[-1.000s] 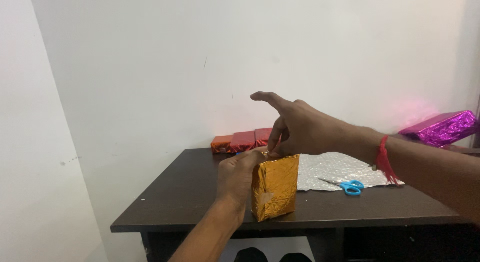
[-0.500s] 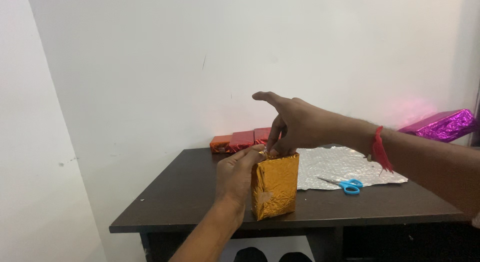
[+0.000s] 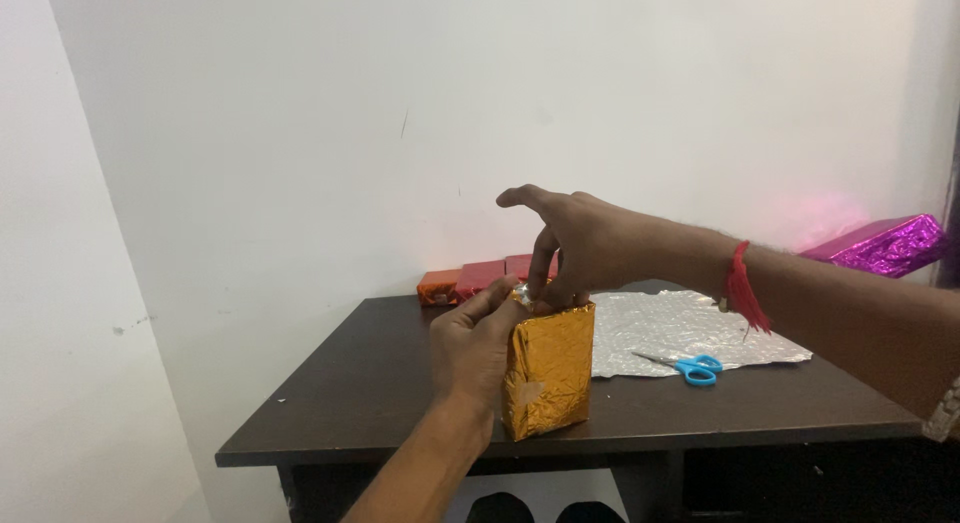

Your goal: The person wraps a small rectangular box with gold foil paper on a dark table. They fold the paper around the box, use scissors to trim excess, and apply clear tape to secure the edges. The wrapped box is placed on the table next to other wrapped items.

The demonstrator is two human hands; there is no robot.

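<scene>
- Gold-wrapped box (image 3: 548,371) stands upright near the front edge of the desk (image 3: 380,383); its visible faces are already covered in foil.
- My left hand (image 3: 472,351) is clamped on the box's left side, steadying it.
- My right hand (image 3: 580,248) comes from above, fingertips (image 3: 540,301) pinching the foil at the top end; that end is not yet flat.
- Silver sheet (image 3: 690,328) and blue scissors (image 3: 690,366) lie to the right, untouched.
- Red and orange parcels (image 3: 470,280) sit against the wall; a purple parcel (image 3: 885,245) is at far right.
- Hidden: the box's top fold, back and left face. No tape visible.
</scene>
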